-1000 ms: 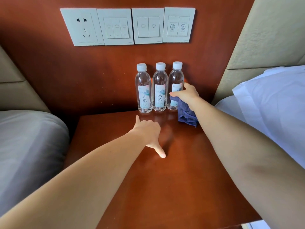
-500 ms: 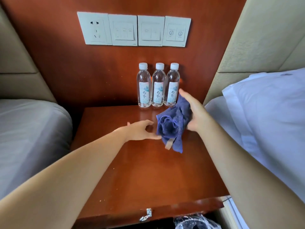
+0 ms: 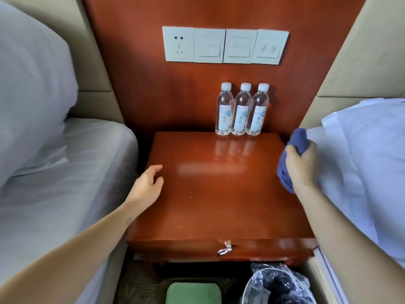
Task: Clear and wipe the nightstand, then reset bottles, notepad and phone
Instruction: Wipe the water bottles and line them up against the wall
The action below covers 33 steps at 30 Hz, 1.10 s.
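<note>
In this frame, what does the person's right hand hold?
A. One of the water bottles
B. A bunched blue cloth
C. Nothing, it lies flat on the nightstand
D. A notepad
B. The right hand grips a bunched blue cloth at the nightstand's right edge, while the three water bottles stand untouched at the back and the left hand holds nothing.

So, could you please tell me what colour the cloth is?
The cloth is blue, best in head view.

There is only one view, from the head. It looks forward and down from above the front edge of the nightstand (image 3: 219, 207), quite near, toward its back edge and the wall panel (image 3: 135, 84).
</note>
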### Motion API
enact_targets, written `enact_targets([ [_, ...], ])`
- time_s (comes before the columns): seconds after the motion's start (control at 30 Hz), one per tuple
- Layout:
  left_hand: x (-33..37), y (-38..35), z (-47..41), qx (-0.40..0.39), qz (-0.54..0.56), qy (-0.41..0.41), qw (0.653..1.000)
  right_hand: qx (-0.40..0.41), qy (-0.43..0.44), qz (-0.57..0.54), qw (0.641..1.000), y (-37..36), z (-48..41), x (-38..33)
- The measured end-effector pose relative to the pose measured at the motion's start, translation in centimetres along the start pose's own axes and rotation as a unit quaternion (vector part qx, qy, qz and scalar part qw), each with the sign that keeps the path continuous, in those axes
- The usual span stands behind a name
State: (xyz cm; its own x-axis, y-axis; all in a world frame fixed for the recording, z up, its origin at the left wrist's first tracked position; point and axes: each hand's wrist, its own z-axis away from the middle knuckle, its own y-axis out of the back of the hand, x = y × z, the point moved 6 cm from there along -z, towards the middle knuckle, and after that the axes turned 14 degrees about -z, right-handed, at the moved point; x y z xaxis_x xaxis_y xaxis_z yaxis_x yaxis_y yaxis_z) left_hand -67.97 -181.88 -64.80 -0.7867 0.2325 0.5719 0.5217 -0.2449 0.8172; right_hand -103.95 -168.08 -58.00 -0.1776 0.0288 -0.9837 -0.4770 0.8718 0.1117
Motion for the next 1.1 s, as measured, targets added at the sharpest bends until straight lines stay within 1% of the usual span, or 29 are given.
enact_targets([
  [0.03,-0.7,-0.3,0.3,0.002,-0.025,0.003,1.000,-0.022,0.046,0.080,0.995,0.1,0.7,0.7],
  [0.07,-1.1,-0.7,0.6,0.002,-0.047,-0.001,0.999,-0.058,0.050,0.147,0.986,-0.3,1.6,2.1],
  [0.13,-1.3,-1.3,1.6,0.012,-0.062,-0.018,0.998,-0.120,0.013,0.257,0.959,-1.0,2.5,5.9],
  [0.17,-1.3,-1.3,2.2,0.031,-0.049,-0.025,0.998,-0.147,0.000,0.321,0.935,-1.5,2.6,7.2],
  [0.23,-1.4,-0.3,4.5,0.104,0.020,-0.024,0.994,-0.178,-0.013,0.394,0.901,-1.9,2.7,8.5],
  [0.3,-1.2,0.6,8.3,0.175,0.134,-0.019,0.975,-0.178,-0.026,0.427,0.886,-1.7,2.9,8.8],
  [0.33,-1.4,0.2,10.1,0.176,0.192,-0.008,0.966,-0.167,-0.027,0.432,0.886,-1.8,2.8,9.0],
  [0.37,-1.7,-0.8,11.8,0.143,0.252,0.016,0.957,-0.156,-0.026,0.434,0.887,-2.0,2.9,9.0],
  [0.4,-2.0,-2.5,13.2,0.079,0.312,0.055,0.945,-0.148,-0.020,0.428,0.891,-2.6,3.2,8.9],
  [0.43,-2.4,-4.6,14.4,-0.010,0.375,0.105,0.921,-0.152,-0.009,0.420,0.895,-3.4,3.7,8.5],
  [0.47,-2.8,-7.1,15.6,-0.117,0.438,0.166,0.875,-0.164,0.008,0.407,0.898,-4.5,4.3,8.1],
  [0.5,-2.9,-9.4,16.7,-0.222,0.493,0.229,0.809,-0.180,0.026,0.390,0.902,-5.7,5.1,7.5],
  [0.53,-2.8,-11.2,17.4,-0.300,0.530,0.286,0.740,-0.197,0.040,0.368,0.908,-6.9,6.0,7.0],
  [0.57,-2.8,-12.4,17.6,-0.343,0.549,0.319,0.693,-0.215,0.047,0.345,0.913,-8.1,6.9,6.4],
  [0.6,-2.8,-13.2,17.2,-0.355,0.562,0.332,0.670,-0.233,0.053,0.321,0.916,-9.2,7.8,6.0],
  [0.63,-2.5,-13.5,16.5,-0.356,0.573,0.336,0.658,-0.252,0.059,0.300,0.918,-10.1,8.7,5.7],
  [0.73,-0.9,-13.8,15.0,-0.360,0.603,0.322,0.635,-0.306,0.075,0.277,0.908,-12.7,11.3,5.2],
  [0.87,-0.9,-13.7,14.7,-0.371,0.619,0.314,0.617,-0.372,0.070,0.246,0.892,-14.2,15.6,4.5],
  [0.93,-1.4,-13.6,14.6,-0.369,0.615,0.318,0.620,-0.397,0.090,0.219,0.887,-14.1,18.0,4.0],
  [1.03,-1.7,-13.3,14.3,-0.351,0.604,0.333,0.634,-0.422,0.115,0.146,0.887,-12.8,21.6,3.5],
  [1.1,-1.8,-13.2,14.1,-0.332,0.596,0.336,0.649,-0.429,0.117,0.107,0.889,-11.9,23.5,3.5],
])
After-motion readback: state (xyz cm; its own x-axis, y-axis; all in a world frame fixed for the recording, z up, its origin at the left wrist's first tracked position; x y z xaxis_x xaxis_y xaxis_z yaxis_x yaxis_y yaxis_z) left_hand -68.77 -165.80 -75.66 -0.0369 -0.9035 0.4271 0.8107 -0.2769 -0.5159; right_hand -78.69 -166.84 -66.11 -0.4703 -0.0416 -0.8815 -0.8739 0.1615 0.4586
